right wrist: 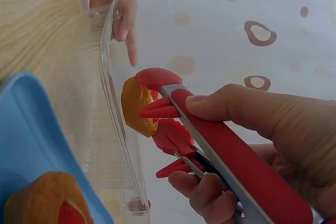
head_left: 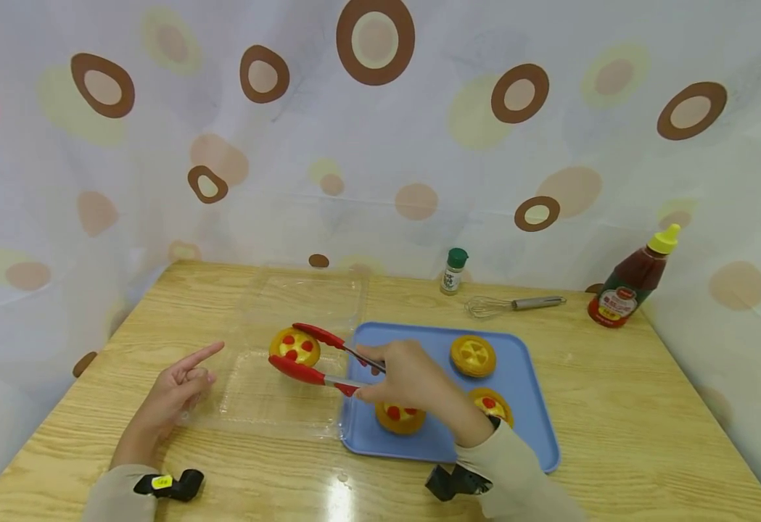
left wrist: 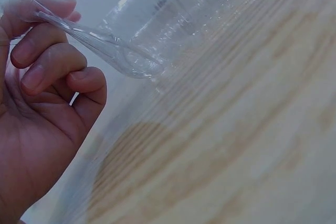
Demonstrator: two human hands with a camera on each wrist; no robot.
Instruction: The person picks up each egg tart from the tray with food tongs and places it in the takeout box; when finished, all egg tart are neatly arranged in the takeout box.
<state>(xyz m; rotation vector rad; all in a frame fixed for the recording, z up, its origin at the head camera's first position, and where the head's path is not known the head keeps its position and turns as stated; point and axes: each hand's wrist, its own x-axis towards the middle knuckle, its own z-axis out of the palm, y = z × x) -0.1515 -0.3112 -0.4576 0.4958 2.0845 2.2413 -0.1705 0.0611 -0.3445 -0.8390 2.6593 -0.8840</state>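
My right hand [head_left: 402, 373] grips a pair of red-tipped tongs [head_left: 302, 370], thumb on one red handle in the right wrist view. Between the tongs' red tips [right wrist: 160, 80] is a small round toy pizza [head_left: 294, 347] with red toppings, over the clear plastic container [head_left: 269, 406]. At the container's left edge, my left hand [head_left: 174, 388] pinches the thin plastic wall, index finger stretched out over it. The left wrist view has the other fingers [left wrist: 58, 69] curled beside the clear rim [left wrist: 94, 40].
A blue tray [head_left: 537, 413] beside the container bears a tart [head_left: 473, 355] and more toy pizzas [head_left: 400, 419], partly under my right arm. Behind stand a green-capped shaker [head_left: 454, 272], a whisk [head_left: 517, 304] and a red sauce bottle [head_left: 631, 279]. A patterned curtain backs the table.
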